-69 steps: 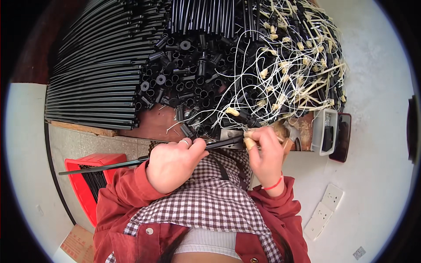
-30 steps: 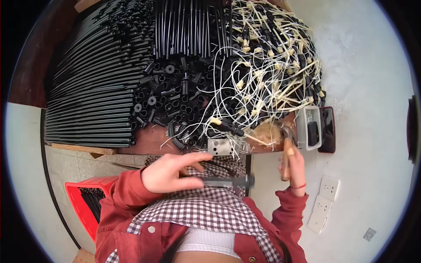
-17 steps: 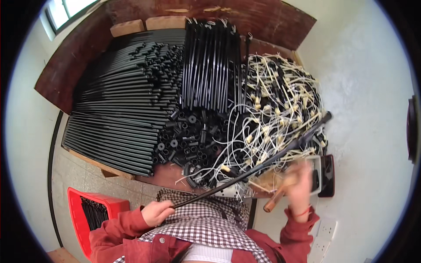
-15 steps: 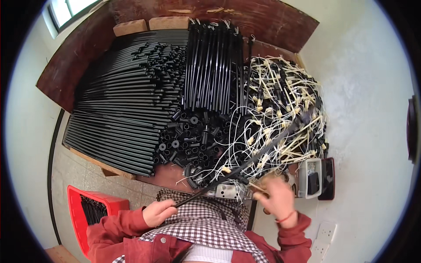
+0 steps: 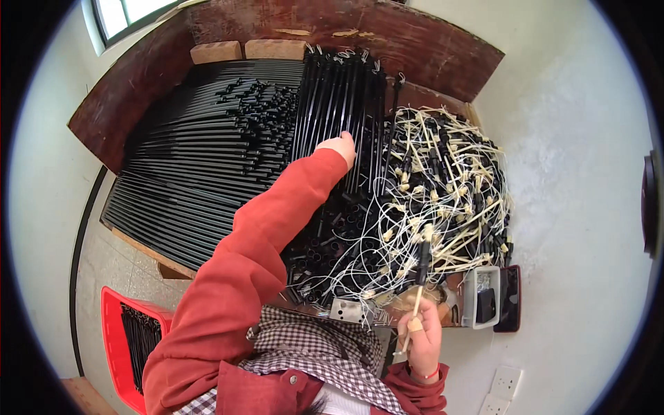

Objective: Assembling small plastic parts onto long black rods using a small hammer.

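A bright window (image 5: 131, 14) stands near the pale left wall (image 5: 45, 173).

left hand (image 5: 340, 148): far forward, arm (image 5: 266, 238) outstretched | right hand (image 5: 422, 333): closer in, fingers (image 5: 432, 319) curled

The left hand (image 5: 339, 148) has moved out over the upright rods (image 5: 330, 104); the right hand (image 5: 423, 335) now holds a black-and-cream piece (image 5: 422, 263).

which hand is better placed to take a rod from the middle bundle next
Probably the left hand: it is at the middle bundle, while the right hand is farther off, holding a black-and-cream piece.
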### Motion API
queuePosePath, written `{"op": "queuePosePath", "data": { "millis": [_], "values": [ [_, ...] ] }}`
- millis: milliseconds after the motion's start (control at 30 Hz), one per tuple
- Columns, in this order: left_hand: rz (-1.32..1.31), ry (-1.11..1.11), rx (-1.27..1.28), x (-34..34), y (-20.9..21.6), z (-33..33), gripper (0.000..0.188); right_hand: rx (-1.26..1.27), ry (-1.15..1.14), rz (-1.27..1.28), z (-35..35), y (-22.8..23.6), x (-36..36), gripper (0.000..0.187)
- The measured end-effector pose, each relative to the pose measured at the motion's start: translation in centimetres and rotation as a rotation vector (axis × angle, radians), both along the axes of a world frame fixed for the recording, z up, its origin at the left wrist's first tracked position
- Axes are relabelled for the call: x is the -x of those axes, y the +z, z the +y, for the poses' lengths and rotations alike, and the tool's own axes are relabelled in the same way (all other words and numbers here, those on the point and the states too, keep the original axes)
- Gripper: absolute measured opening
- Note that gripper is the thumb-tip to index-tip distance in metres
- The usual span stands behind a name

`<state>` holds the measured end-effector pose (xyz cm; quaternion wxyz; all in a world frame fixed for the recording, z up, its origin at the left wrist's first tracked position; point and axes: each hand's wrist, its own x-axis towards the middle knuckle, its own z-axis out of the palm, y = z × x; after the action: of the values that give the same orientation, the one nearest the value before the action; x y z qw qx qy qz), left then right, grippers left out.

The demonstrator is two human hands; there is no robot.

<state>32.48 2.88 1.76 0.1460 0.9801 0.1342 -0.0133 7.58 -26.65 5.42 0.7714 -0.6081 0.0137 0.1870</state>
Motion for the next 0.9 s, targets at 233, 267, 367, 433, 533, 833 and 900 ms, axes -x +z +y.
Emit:
{"op": "queuePosePath", "data": {
  "millis": [233, 267, 367, 433, 533, 833, 900],
  "values": [
    [0.118, -0.506, 1.373, 14.4, 6.6, -5.0, 0.028, 0.632, 0.123, -0.627, 3.3, -0.6, -0.7, 0.03],
    [0.021, -0.494, 1.544, 17.5, 6.0, -6.1, 0.025, 0.627, 0.139, -0.615, 3.8, -0.9, -0.9, 0.03],
    [-0.017, -0.411, 1.68, 23.3, 5.9, -6.1, 0.01, 0.191, 0.513, -0.425, 6.1, -1.6, -1.0, 0.033],
    [0.199, -0.672, 1.194, 25.5, 6.0, -4.2, 0.005, -0.077, 0.362, -0.19, 7.2, -1.5, -1.2, 0.032],
    [0.088, -0.757, 0.833, 29.9, 4.1, -3.5, 0.013, -0.62, 0.599, 0.06, 4.4, 0.7, -2.9, 0.033],
    [-0.351, -0.469, 1.44, 28.4, 1.6, -2.1, 0.04, 0.527, 0.62, -0.804, 8.0, 2.0, -1.3, 0.008],
    [-0.404, -0.482, 1.316, 28.1, 1.8, -2.7, 0.039, 0.583, 0.592, -0.851, 9.9, 1.4, -0.6, 0.007]
  ]
}}
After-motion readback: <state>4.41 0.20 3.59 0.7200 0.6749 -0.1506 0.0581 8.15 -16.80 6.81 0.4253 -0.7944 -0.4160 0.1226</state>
